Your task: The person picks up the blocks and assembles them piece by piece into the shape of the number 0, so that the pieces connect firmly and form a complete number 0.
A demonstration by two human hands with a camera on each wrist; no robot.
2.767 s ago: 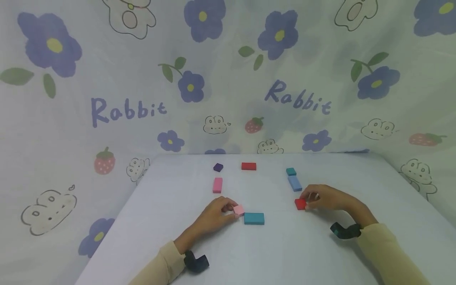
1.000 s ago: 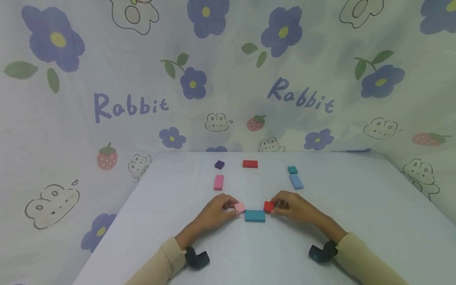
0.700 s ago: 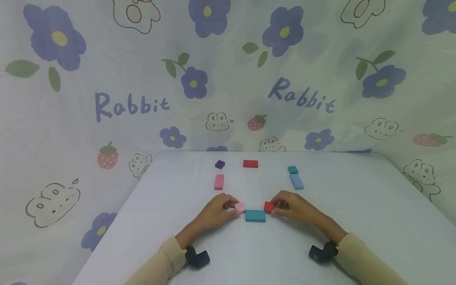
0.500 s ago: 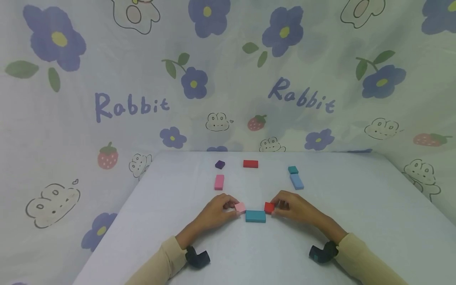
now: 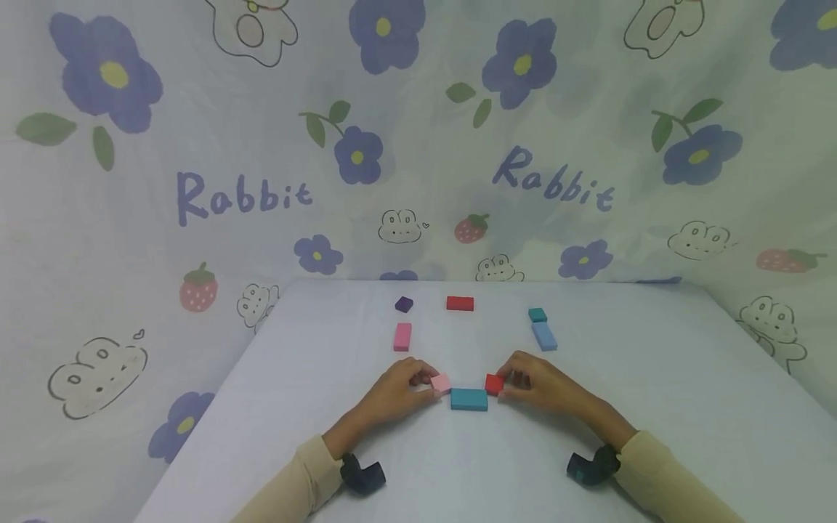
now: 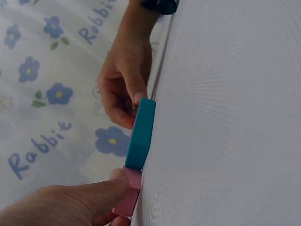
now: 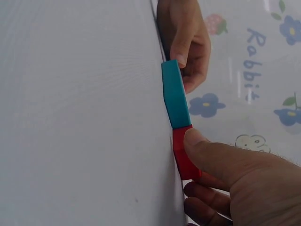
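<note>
My left hand pinches a light pink square block at the left end of a teal rectangular block on the white table. On the other side, a small red square block is held between the thumb and fingers of my right hand, by the teal block's right far corner. The left wrist view has the thumb on the pink block, close against the teal block. In the right wrist view the thumb lies on the red block, which appears to meet the teal one.
Farther back lie a pink rectangular block, a dark purple block and a red rectangular block. A small green-teal block touches a light blue block at right. A patterned curtain hangs behind the table.
My right hand has carried the small red block leftward to the teal block's right end. My left hand keeps its pinch on the pink block; over the last second both hands stay nearly still.
</note>
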